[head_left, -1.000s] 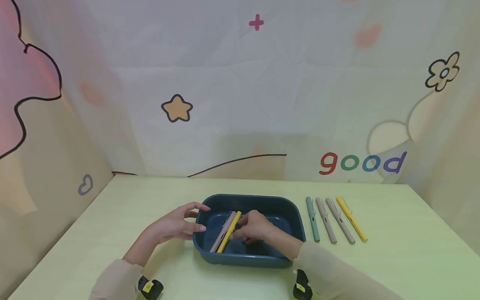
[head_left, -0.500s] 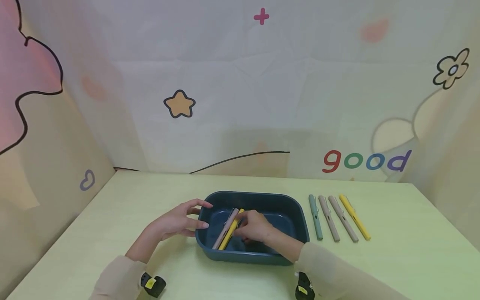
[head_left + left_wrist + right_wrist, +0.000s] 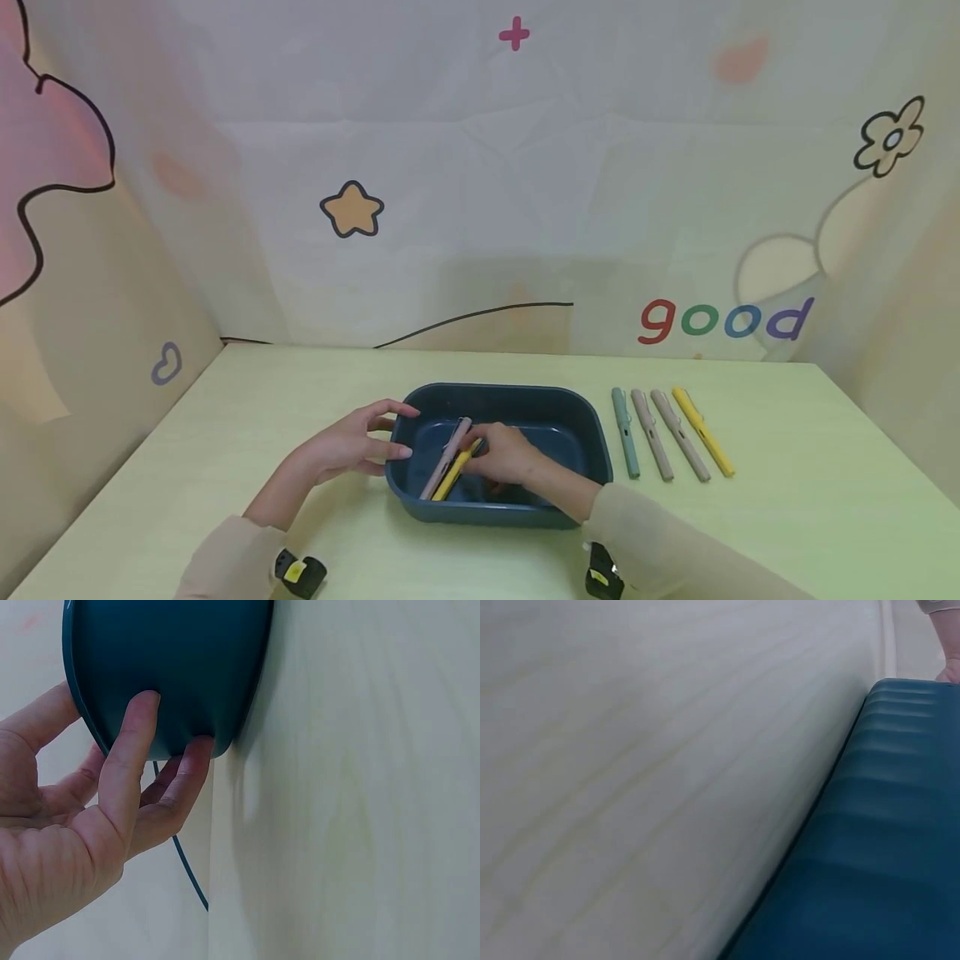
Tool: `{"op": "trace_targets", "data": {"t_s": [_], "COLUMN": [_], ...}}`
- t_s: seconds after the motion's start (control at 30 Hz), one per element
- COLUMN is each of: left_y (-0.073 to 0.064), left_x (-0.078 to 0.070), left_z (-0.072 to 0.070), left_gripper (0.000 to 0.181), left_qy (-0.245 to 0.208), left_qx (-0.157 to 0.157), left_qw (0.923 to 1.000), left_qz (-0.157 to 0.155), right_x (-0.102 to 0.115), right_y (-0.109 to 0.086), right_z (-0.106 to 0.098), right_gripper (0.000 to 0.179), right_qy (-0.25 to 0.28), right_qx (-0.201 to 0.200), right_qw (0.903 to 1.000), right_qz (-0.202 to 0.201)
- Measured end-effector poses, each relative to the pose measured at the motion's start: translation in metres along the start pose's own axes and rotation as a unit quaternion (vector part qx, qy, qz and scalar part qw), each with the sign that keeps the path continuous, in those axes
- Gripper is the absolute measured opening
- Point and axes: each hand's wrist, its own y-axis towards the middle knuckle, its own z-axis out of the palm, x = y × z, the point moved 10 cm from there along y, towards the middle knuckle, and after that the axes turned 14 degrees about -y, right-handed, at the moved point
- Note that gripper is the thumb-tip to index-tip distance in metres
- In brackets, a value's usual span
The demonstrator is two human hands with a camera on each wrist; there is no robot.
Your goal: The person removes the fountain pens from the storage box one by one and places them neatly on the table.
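Head view: right hand (image 3: 506, 454), centre-bottom, pinches a yellow capped pen (image 3: 454, 477) inside the blue rectangular tray (image 3: 502, 517), beside a mauve capped pen (image 3: 444, 462); left hand (image 3: 348, 446) grips the tray's left end. Four capped pens (image 3: 652, 435) lie lower right.

Left wrist: fingers (image 3: 139, 727) press the tray's wall, upper left.

Right wrist: tray fills the lower right.

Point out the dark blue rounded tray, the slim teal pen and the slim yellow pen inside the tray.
Dark blue rounded tray (image 3: 491, 515), head view: front wall.
Slim teal pen (image 3: 626, 435), head view: middle.
Slim yellow pen (image 3: 453, 476) inside the tray, head view: barrel.
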Motion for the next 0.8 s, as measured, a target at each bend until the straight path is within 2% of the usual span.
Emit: {"op": "trace_targets", "data": {"t_s": [0.13,0.23,0.4,0.63,0.8], "left_y": [-0.001,-0.001,-0.001,0.000,0.000], "left_x": [0.000,0.000,0.001,0.002,0.001], "left_z": [0.000,-0.001,-0.001,-0.001,0.000], "left_gripper": [0.060,0.059,0.059,0.059,0.060], "left_qy": [-0.001,0.000,-0.001,0.005,0.000], "left_qx": [0.000,-0.001,-0.005,-0.015,-0.008], "left_qw": [1.0000,1.0000,1.0000,0.9999,1.0000], "left_qz": [0.001,0.002,0.001,-0.003,0.003], "right_x": [0.000,-0.001,-0.007,-0.016,-0.025], "right_y": [0.000,0.001,0.001,0.000,0.002], "right_z": [-0.003,-0.006,-0.011,-0.022,-0.023], "right_gripper": [0.009,0.009,0.016,0.026,0.046], "right_qy": [-0.036,-0.049,-0.063,-0.114,-0.101], "right_qx": [-0.019,-0.027,-0.030,-0.050,-0.047], "right_qw": [0.9990,0.9982,0.9975,0.9922,0.9930], "right_qz": [-0.018,-0.022,-0.014,0.002,0.040]}}
